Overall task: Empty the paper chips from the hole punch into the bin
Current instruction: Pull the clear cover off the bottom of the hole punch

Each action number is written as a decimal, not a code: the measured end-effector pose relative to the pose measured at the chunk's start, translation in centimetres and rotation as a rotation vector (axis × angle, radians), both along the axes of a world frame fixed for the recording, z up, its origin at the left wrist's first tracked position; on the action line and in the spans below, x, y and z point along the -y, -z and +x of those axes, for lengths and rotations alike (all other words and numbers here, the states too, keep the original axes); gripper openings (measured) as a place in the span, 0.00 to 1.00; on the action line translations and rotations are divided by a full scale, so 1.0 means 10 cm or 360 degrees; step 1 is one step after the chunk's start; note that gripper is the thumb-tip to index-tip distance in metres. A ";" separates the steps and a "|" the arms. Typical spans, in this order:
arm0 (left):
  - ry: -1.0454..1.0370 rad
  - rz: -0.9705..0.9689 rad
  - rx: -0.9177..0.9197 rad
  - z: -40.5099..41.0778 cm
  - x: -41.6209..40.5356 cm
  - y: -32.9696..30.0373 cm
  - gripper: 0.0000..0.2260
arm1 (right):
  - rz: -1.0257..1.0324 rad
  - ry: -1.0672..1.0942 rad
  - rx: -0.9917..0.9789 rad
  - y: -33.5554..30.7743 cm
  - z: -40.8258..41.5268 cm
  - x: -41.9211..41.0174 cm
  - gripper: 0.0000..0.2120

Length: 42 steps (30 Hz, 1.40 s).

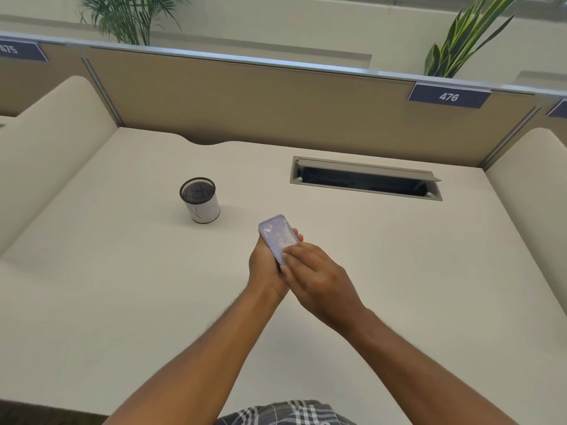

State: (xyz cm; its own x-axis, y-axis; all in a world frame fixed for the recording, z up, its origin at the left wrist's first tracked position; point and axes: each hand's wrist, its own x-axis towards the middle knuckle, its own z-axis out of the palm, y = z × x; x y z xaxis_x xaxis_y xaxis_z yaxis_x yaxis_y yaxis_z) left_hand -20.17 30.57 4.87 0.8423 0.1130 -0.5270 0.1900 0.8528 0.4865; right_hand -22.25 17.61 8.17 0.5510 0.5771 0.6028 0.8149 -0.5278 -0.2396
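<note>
A pale lilac hole punch (277,235), flat and rounded, is held up above the middle of the desk with its translucent underside facing me. My left hand (266,271) grips it from below and the left. My right hand (316,279) lies over its near end, fingertips pressing on the lower edge. A small round bin (201,202), black mesh wrapped in white paper, stands upright on the desk to the left and a little beyond the hands. What lies inside the punch cannot be made out.
The cream desk (383,271) has an open grey cable tray (365,179) set into its far right. A tan partition (245,99) with a "476" label closes the back, and rounded side panels (46,142) flank the desk. Plants stand behind.
</note>
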 end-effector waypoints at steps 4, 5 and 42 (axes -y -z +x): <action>-0.0063 -0.0021 -0.0023 -0.03 -0.07 0.02 0.18 | 0.0047 -0.0012 0.0026 0.01 0.02 -0.07 0.07; -0.0073 -0.0031 -0.0031 -0.04 -0.09 0.02 0.18 | 0.0053 -0.0017 0.0018 0.03 0.03 -0.08 0.07; -0.0114 -0.0198 0.0000 -0.05 -0.05 -0.20 0.06 | 0.0104 -0.0141 -0.0512 -0.30 0.59 -0.12 0.13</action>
